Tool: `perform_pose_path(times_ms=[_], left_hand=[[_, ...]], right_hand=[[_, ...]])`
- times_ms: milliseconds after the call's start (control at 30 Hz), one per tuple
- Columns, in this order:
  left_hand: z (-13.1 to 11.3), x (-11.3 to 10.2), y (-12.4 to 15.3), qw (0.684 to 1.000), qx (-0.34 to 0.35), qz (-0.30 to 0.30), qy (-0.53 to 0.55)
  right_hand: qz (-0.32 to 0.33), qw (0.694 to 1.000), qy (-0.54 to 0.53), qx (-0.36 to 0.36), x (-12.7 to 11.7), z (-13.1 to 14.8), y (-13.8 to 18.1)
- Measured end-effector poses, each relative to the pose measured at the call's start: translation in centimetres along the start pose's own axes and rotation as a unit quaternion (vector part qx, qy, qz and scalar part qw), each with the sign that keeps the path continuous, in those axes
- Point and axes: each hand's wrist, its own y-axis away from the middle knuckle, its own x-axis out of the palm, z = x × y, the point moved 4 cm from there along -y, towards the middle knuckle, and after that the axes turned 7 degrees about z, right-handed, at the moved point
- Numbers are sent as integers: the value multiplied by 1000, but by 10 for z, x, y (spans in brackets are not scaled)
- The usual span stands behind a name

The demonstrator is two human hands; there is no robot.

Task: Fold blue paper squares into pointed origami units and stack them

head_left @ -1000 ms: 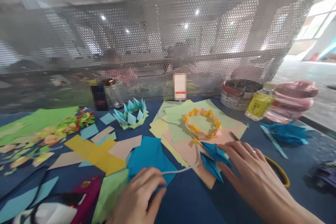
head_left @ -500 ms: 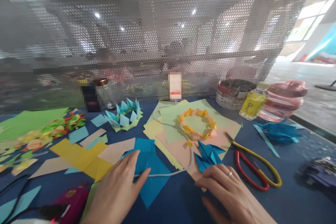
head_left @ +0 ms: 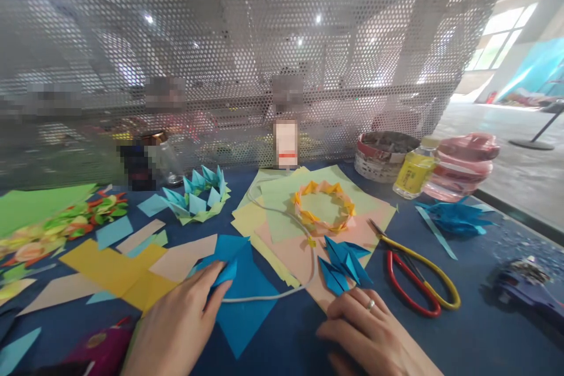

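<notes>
My left hand lies on a blue paper sheet, with its fingertips lifting and folding over the sheet's upper corner. My right hand, wearing a ring, rests with fingers curled at the near edge of a pink sheet, just below some folded blue paper pieces. It holds nothing that I can see. A white cord runs over the blue sheet between both hands. A yellow and orange folded paper ring sits on the stacked sheets beyond.
Red and yellow scissors lie right of the pink sheet. A blue and green paper crown, yellow sheets, a yellow bottle, stacked pink containers and a perforated metal screen stand around. A dark device sits far right.
My right hand drew back toward me off the folded blue pieces, uncovering the scissors. My left hand moved from pressing the blue sheet to folding up its upper corner.
</notes>
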Motion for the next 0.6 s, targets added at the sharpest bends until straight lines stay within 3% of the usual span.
perform_pose_path(times_ms=[133, 333, 500, 600], left_hand=[[4, 0, 0, 1000, -18, 3, 14], [8, 6, -1, 999, -13, 3, 34], [9, 16, 4, 998, 26, -52, -30], [-2, 12, 17, 984, 106, -139, -37]], right_hand=[[-43, 999, -22, 5, 5, -5, 1], [-28, 988, 61, 141, -24, -28, -7], [-20, 969, 114, 216, -33, -52, -10], [2, 963, 129, 238, -29, -54, -14]])
